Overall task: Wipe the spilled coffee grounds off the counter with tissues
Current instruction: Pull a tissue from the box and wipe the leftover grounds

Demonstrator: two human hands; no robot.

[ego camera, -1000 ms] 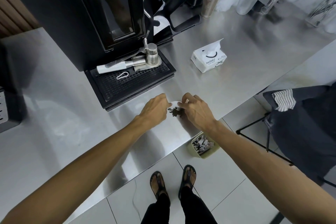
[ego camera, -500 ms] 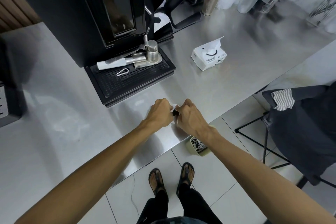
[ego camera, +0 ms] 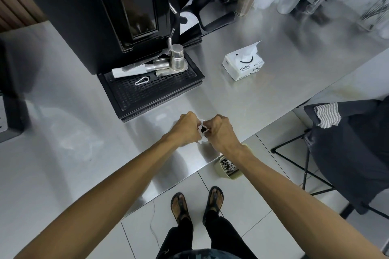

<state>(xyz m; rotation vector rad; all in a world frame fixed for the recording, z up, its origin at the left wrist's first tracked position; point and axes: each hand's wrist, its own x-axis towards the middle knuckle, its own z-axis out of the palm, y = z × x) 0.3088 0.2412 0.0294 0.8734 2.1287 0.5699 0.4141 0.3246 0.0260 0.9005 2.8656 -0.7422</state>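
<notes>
A white tissue (ego camera: 202,135) is bunched between both hands near the front edge of the steel counter (ego camera: 263,99). Dark coffee grounds (ego camera: 203,128) show in the folds of the tissue. My left hand (ego camera: 186,129) grips the tissue's left side with curled fingers. My right hand (ego camera: 220,130) grips its right side the same way. The two fists nearly touch. A white tissue pack (ego camera: 243,65) with a sheet sticking up stands further back on the counter, to the right.
A black coffee machine (ego camera: 117,17) with a drip tray (ego camera: 151,90) and metal tools stands behind my hands. A pale green bin (ego camera: 228,169) with waste sits on the floor below the counter edge. A dark chair (ego camera: 347,149) stands at right. Bottles crowd the back right.
The hands have drawn together and closed the tissue around the grounds, which lay exposed between them a second ago. The bundle now sits bunched in both fists.
</notes>
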